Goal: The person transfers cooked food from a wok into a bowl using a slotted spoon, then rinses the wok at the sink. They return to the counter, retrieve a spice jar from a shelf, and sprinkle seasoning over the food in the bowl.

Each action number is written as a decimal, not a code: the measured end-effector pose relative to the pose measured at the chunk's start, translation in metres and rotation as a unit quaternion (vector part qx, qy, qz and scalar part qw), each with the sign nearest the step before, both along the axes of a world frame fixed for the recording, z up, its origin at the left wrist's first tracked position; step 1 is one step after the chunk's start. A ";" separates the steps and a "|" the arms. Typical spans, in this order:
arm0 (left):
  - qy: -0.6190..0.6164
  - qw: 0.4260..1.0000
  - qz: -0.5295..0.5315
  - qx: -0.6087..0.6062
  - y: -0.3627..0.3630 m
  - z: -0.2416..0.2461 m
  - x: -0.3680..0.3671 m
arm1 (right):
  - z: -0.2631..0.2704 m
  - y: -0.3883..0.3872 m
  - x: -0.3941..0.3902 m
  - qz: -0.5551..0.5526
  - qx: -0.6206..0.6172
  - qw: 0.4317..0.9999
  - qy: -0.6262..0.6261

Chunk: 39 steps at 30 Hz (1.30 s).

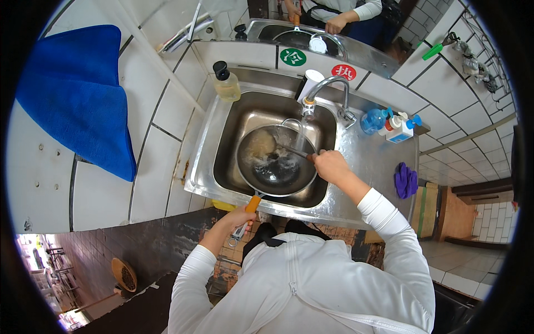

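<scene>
A dark wok (267, 179) is over the stainless steel sink basin (227, 146), with cloudy, bubbling water in it. My left hand (240, 219) grips the wok's orange and metal handle near the sink's front edge. In my right hand (331, 166) is the wooden handle of a long utensil (294, 150); its far end lies in the water, where a round, tan head shows, its exact kind unclear. Water runs into the wok from the curved chrome faucet (327, 83).
A bottle of yellowish liquid (227, 85) stands at the back left corner. Right of the faucet are a blue pump bottle (373, 121) and a white one (400, 132). A purple cloth (405, 180) lies on the right ledge; a blue towel (83, 100) hangs on the left wall.
</scene>
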<state>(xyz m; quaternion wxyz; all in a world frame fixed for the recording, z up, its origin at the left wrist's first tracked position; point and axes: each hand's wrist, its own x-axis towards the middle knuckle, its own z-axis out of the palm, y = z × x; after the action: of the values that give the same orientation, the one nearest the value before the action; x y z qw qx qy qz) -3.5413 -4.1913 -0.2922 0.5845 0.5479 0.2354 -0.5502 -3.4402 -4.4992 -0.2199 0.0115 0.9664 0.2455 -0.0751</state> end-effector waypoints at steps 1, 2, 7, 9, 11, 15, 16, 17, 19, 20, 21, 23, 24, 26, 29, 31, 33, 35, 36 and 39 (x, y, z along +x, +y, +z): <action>-0.004 1.000 -0.005 0.005 -0.001 0.000 0.000 | 0.005 0.001 -0.001 0.023 0.008 1.000 -0.007; -0.008 1.000 -0.011 0.009 -0.002 0.000 0.000 | 0.013 0.001 -0.003 0.045 0.016 0.999 -0.014; -0.004 1.000 -0.011 0.009 -0.002 0.005 0.001 | 0.065 -0.012 -0.024 0.136 0.042 0.990 0.009; -0.004 1.000 -0.013 0.010 -0.003 0.005 0.002 | 0.085 -0.027 -0.035 0.174 0.035 0.984 0.007; -0.005 1.000 -0.010 0.015 -0.004 0.006 0.000 | 0.114 -0.036 -0.039 0.155 0.009 0.987 0.033; -0.016 0.999 -0.021 0.026 -0.004 0.006 0.001 | 0.116 -0.056 -0.046 0.064 -0.127 0.986 0.088; -0.020 0.999 -0.026 0.030 -0.004 0.006 0.001 | 0.114 -0.055 -0.046 0.028 -0.138 0.983 0.117; -0.023 0.999 -0.030 0.034 -0.004 0.006 0.001 | 0.113 -0.054 -0.046 -0.008 -0.148 0.978 0.145; -0.027 0.998 -0.038 0.043 -0.005 0.008 0.002 | 0.100 -0.054 -0.046 -0.062 -0.151 0.969 0.186; -0.029 0.998 -0.043 0.047 -0.006 0.009 0.002 | 0.081 -0.056 -0.045 -0.080 -0.144 0.966 0.199; -0.029 0.998 -0.046 0.043 -0.007 0.010 0.004 | 0.063 -0.058 -0.043 -0.100 -0.136 0.963 0.212; -0.029 0.998 -0.049 0.036 -0.005 0.009 0.005 | 0.031 -0.046 -0.033 -0.164 -0.124 0.952 0.229; -0.030 0.998 -0.049 0.036 -0.003 0.007 0.005 | 0.018 -0.039 -0.027 -0.194 -0.079 0.956 0.205; -0.032 0.998 -0.052 0.031 -0.002 0.002 0.005 | 0.009 -0.023 -0.019 -0.202 -0.006 0.966 0.160; -0.022 0.999 -0.036 0.006 0.001 0.004 0.005 | 0.003 -0.002 -0.013 -0.124 0.044 0.987 0.092; -0.017 0.999 -0.034 0.012 -0.001 0.009 0.005 | 0.001 0.005 -0.013 -0.066 0.016 0.997 0.045; -0.017 0.999 -0.033 0.019 -0.002 0.010 0.005 | 0.013 0.002 -0.016 0.000 0.010 1.000 0.005; -0.023 0.999 -0.033 0.027 -0.003 0.008 0.003 | 0.041 -0.006 -0.021 0.056 0.002 0.998 0.010; -0.021 0.999 -0.032 0.025 -0.003 0.009 0.003 | 0.056 -0.012 -0.024 0.073 0.011 0.997 0.016; -0.014 0.999 -0.025 0.020 -0.004 0.008 0.002 | 0.099 -0.034 -0.034 0.129 0.009 0.991 0.021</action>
<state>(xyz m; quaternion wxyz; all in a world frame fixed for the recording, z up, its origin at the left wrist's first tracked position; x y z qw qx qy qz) -3.5392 -4.1950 -0.2845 0.5624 0.5733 0.2244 -0.5520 -3.4740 -4.5333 -0.1214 0.0069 0.9251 0.3686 -0.0911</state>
